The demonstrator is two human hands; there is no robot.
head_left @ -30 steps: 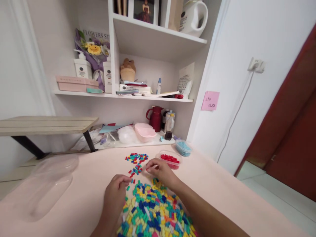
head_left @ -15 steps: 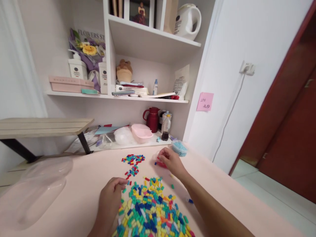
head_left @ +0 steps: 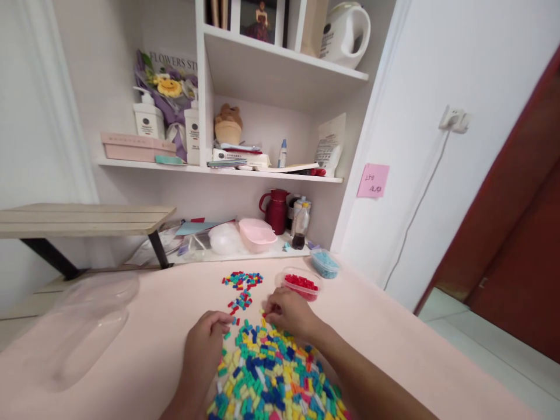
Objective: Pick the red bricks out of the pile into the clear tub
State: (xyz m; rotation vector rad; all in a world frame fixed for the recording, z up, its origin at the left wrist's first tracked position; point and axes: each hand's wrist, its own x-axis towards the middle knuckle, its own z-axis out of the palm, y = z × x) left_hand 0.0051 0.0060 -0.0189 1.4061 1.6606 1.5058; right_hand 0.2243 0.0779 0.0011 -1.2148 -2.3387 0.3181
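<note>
My right hand (head_left: 289, 313) is at the upper edge of a large heap of small mixed-colour plastic bricks (head_left: 271, 370). Its fingertips are pinched on a red brick (head_left: 263, 315), partly hidden by the fingers. To the left, my left hand (head_left: 205, 341) rests on the table, loosely bent, the index finger stretched toward a few loose bricks (head_left: 236, 321) and nothing visible in it. Beyond the hands lie two smaller mixed groups, a near one (head_left: 240, 300) and a far one (head_left: 242, 280). A clear tub of red bricks (head_left: 301, 283) stands just past my right hand.
A tub of light-blue pieces (head_left: 324, 263) stands behind the red one. Clear plastic containers (head_left: 91, 332) lie at the left of the pink tabletop (head_left: 161, 315). Behind are a pink box (head_left: 257, 233), a dark red jug (head_left: 275, 211), a bottle (head_left: 301, 227) and shelves (head_left: 271, 170).
My right hand went from beside the heap to the tub of red bricks, then came back to the heap's upper edge. My left hand stays in place. The view swung right and back.
</note>
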